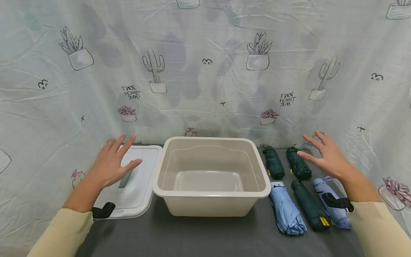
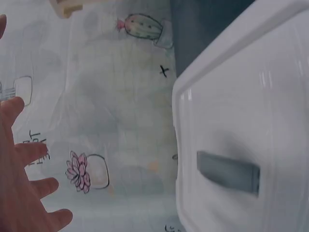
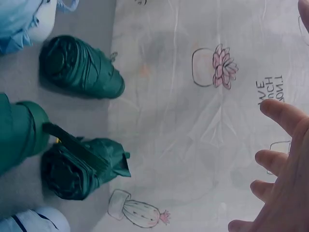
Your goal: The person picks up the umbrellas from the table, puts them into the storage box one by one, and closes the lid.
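Observation:
My left hand (image 1: 110, 162) hovers with fingers spread above a white lid (image 1: 141, 192); it holds nothing. In the left wrist view the lid has a grey handle-like piece (image 2: 229, 171) on it. On the right, my right hand (image 1: 332, 157) is raised with straight fingers, apart from several folded umbrellas. These are a light blue umbrella (image 1: 287, 210), another blue one (image 1: 332, 205) partly behind the wrist strap, and dark green umbrellas (image 1: 274, 164), two at the back and one in front. A beige plastic bin (image 1: 212, 205) stands uncovered between the hands, with nothing seen inside.
A grey tabletop (image 1: 212, 235) carries the bin, lid and umbrellas. Behind it hangs a pale curtain (image 1: 205, 82) printed with cacti and succulents, meeting the table's back edge. The lid lies close against the bin's left side.

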{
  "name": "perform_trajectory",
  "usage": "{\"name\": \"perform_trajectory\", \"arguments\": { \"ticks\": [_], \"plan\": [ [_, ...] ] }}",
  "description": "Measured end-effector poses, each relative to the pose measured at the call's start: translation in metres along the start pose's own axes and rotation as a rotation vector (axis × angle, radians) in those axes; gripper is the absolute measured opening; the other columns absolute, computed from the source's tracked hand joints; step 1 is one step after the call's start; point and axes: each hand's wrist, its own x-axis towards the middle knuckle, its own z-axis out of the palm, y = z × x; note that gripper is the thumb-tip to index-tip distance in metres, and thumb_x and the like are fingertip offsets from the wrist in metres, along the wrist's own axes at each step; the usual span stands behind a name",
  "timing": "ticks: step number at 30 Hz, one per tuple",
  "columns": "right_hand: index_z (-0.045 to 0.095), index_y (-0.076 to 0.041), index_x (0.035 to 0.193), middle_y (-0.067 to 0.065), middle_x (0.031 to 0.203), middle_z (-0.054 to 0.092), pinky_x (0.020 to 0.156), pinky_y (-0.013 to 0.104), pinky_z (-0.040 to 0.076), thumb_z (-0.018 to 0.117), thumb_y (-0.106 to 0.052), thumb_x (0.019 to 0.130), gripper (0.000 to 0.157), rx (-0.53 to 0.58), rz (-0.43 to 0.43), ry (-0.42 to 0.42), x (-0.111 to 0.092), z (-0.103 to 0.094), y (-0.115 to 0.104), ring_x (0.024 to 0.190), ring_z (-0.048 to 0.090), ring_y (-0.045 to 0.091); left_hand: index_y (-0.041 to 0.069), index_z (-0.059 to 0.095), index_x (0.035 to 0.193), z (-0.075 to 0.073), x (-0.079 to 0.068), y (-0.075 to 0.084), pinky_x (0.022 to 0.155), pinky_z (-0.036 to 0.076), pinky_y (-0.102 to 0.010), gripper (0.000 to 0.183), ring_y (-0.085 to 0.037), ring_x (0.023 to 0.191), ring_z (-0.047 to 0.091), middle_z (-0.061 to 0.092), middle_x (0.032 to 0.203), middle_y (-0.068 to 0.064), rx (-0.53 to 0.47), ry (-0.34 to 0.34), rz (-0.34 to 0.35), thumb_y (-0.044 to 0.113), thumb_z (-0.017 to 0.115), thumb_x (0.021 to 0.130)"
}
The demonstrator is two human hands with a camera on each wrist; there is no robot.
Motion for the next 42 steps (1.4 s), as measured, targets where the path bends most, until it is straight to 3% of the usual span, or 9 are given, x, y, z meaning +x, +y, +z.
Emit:
{"name": "perform_trajectory", "arguments": {
  "ticks": [4, 11, 18, 23, 26, 29, 33, 38, 42],
  "plan": [
    [0.032, -0.009, 0.161, 0.032, 0.168, 0.005, 0.11, 0.085, 0.003, 0.059, -0.041, 0.1, 0.074, 0.058, -0.03, 0.017, -0.008, 0.005, -0.002, 0.152, -0.005, 0.059, 0.025, 0.013, 0.166, 0.006, -0.006, 0.005, 0.113, 0.021, -0.077, 0.087, -0.06, 0.146, 0.024, 0.023, 0.166, -0.026, -0.082, 0.029, 0.022, 0.057, 0.056, 0.098],
    [0.034, -0.006, 0.16, 0.033, 0.168, 0.007, 0.106, 0.087, 0.008, 0.053, -0.032, 0.104, 0.064, 0.189, -0.062, 0.02, -0.023, 0.016, -0.006, 0.149, 0.006, 0.064, 0.024, 0.024, 0.165, 0.02, -0.014, 0.021, 0.109, 0.026, -0.078, 0.078, -0.054, 0.146, 0.029, 0.029, 0.164, -0.027, -0.284, 0.089, 0.062, 0.043, 0.061, 0.099],
    [0.035, -0.008, 0.16, 0.03, 0.169, 0.007, 0.103, 0.088, 0.01, 0.052, -0.029, 0.105, 0.061, 0.236, -0.046, 0.007, -0.035, 0.024, -0.005, 0.149, 0.007, 0.063, 0.02, 0.027, 0.164, 0.028, -0.023, 0.039, 0.111, 0.027, -0.076, 0.071, -0.048, 0.148, 0.031, 0.034, 0.165, -0.018, -0.441, 0.139, 0.074, 0.031, 0.06, 0.102],
    [0.036, -0.009, 0.159, 0.027, 0.17, 0.007, 0.103, 0.088, 0.008, 0.051, -0.027, 0.107, 0.058, 0.272, -0.029, 0.015, -0.046, 0.027, -0.002, 0.152, 0.004, 0.06, 0.018, 0.026, 0.164, 0.029, -0.027, 0.053, 0.108, 0.036, -0.074, 0.066, -0.049, 0.144, 0.039, 0.039, 0.161, -0.022, -0.533, 0.16, 0.061, 0.023, 0.054, 0.105],
    [0.039, -0.008, 0.158, 0.028, 0.169, 0.011, 0.103, 0.088, 0.01, 0.05, -0.027, 0.107, 0.055, 0.286, -0.008, 0.015, -0.052, 0.03, 0.002, 0.152, 0.005, 0.06, 0.015, 0.027, 0.163, 0.031, -0.029, 0.06, 0.105, 0.043, -0.071, 0.06, -0.049, 0.139, 0.046, 0.044, 0.156, -0.024, -0.623, 0.168, 0.029, 0.019, 0.049, 0.107],
    [0.042, -0.005, 0.156, 0.031, 0.167, 0.014, 0.1, 0.088, 0.016, 0.049, -0.028, 0.108, 0.053, 0.304, 0.017, 0.008, -0.059, 0.032, 0.004, 0.149, 0.01, 0.062, 0.014, 0.028, 0.163, 0.031, -0.031, 0.066, 0.106, 0.053, -0.048, 0.056, -0.045, 0.136, 0.051, 0.049, 0.153, -0.022, -0.709, 0.14, -0.027, 0.02, 0.044, 0.11],
    [0.043, -0.002, 0.154, 0.034, 0.165, 0.017, 0.096, 0.086, 0.024, 0.048, -0.029, 0.109, 0.053, 0.303, 0.06, -0.011, -0.067, 0.036, 0.008, 0.146, 0.016, 0.065, 0.014, 0.027, 0.163, 0.029, -0.032, 0.074, 0.1, 0.054, -0.022, 0.055, -0.042, 0.134, 0.055, 0.051, 0.151, -0.02, -0.822, 0.077, -0.087, 0.026, 0.041, 0.112],
    [0.044, -0.002, 0.154, 0.037, 0.163, 0.018, 0.098, 0.084, 0.027, 0.054, -0.032, 0.107, 0.057, 0.285, 0.126, -0.035, -0.076, 0.041, 0.014, 0.143, 0.02, 0.067, 0.013, 0.029, 0.162, 0.024, -0.031, 0.081, 0.099, 0.057, -0.039, 0.058, -0.038, 0.13, 0.06, 0.053, 0.149, -0.02, -0.946, 0.017, -0.18, 0.034, 0.045, 0.11],
    [0.047, 0.002, 0.151, 0.04, 0.16, 0.02, 0.098, 0.083, 0.03, 0.061, -0.032, 0.104, 0.059, 0.276, 0.154, -0.031, -0.083, 0.045, 0.018, 0.141, 0.022, 0.068, 0.014, 0.032, 0.161, 0.02, -0.029, 0.086, 0.099, 0.057, -0.036, 0.062, -0.021, 0.122, 0.065, 0.054, 0.149, -0.019, -1.031, -0.041, -0.272, 0.04, 0.051, 0.108]
  ]
}}
